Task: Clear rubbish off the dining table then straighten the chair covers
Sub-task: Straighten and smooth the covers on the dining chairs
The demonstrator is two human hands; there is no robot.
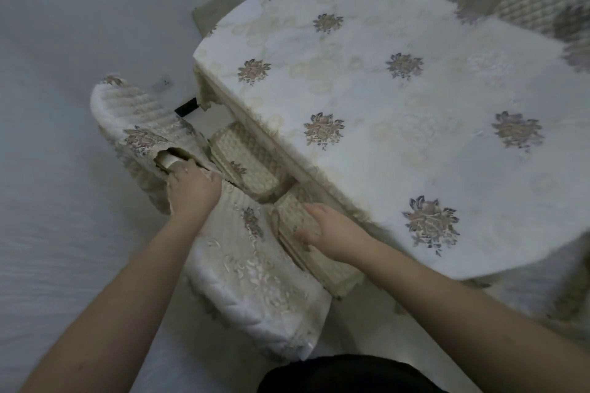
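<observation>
Gripping the torn-looking edge of the quilted chair cover [140,134] with left hand [191,187], fingers curled into the fabric, presumably pulling it back over the chair top. Pressing right hand [329,230] flat, fingers straight, on the waffle-textured seat cushion [319,252] beside the bench [415,99], likely steadying the chair. Showing no rubbish on the floral cloth.
</observation>
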